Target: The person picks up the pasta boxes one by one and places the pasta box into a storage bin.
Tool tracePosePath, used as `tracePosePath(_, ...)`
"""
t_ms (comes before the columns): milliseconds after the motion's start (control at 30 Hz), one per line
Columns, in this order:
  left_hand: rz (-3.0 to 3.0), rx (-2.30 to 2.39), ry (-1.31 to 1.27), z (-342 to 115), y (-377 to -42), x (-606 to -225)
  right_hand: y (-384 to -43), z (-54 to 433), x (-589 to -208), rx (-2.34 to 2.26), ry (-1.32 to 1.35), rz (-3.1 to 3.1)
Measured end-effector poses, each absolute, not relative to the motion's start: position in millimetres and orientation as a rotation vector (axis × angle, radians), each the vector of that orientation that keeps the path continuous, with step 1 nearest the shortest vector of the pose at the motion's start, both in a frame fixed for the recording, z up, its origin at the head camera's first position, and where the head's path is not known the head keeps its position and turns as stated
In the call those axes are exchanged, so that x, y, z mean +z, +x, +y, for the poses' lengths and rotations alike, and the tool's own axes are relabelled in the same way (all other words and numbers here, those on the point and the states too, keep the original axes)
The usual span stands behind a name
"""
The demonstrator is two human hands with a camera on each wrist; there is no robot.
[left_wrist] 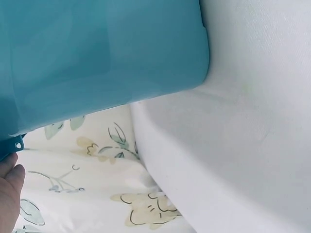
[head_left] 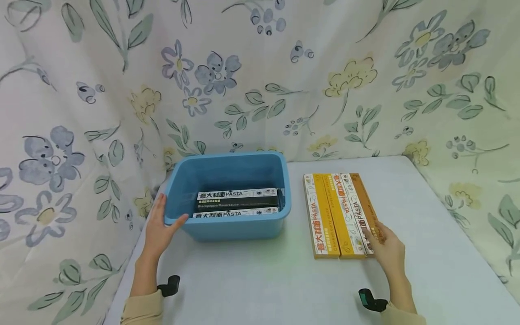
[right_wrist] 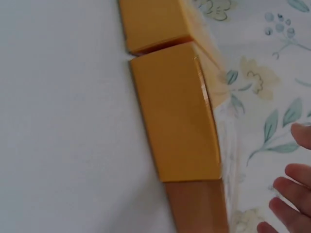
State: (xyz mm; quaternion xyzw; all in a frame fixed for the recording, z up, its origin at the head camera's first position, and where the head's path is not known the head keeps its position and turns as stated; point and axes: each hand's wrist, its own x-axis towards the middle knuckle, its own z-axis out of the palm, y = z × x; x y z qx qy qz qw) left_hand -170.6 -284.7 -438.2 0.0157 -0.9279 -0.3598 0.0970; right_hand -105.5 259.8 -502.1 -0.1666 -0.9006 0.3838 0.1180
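My left hand holds the front left corner of a blue plastic bin, thumb over the front rim and fingers along the left side. In the left wrist view those fingers meet the rim beside a small hole. Inside the bin lie black-and-white pasta boxes. To the right, two yellow pasta boxes and a brown one lie side by side. My right hand is over the near end of the brown box, thumb and fingers spread; the right wrist view shows the fingers apart from the boxes.
Everything stands on a white table. Floral cloth hangs behind it and along both sides. The bin's back edge is close to the cloth. A dark wrist camera sits at the right cuff, another at the left.
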Motion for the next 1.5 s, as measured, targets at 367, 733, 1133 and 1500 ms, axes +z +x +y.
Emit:
tracePosePath(367, -2.750, -1.065, 0.064, -282.4, -171.1, -436.1, -94.1, 285.5, -528.1, 1.434, -0.765, -2.806)
tracePosePath(733, -2.757, -1.059, 0.076, -282.4, -170.9, -437.4, -99.6, 292.5, -538.0, 1.473, -0.598, -2.916)
tracePosePath(1133, -2.749, -1.049, 0.074, -281.5, -170.3, -437.3, -89.0, 289.7, -542.1, 1.326, -0.564, -2.902)
tracePosePath(1500, -2.752, -1.055, 0.073, -281.4, -170.5, -437.6, -80.7, 292.0, -538.6, 1.226, -0.621, -2.949)
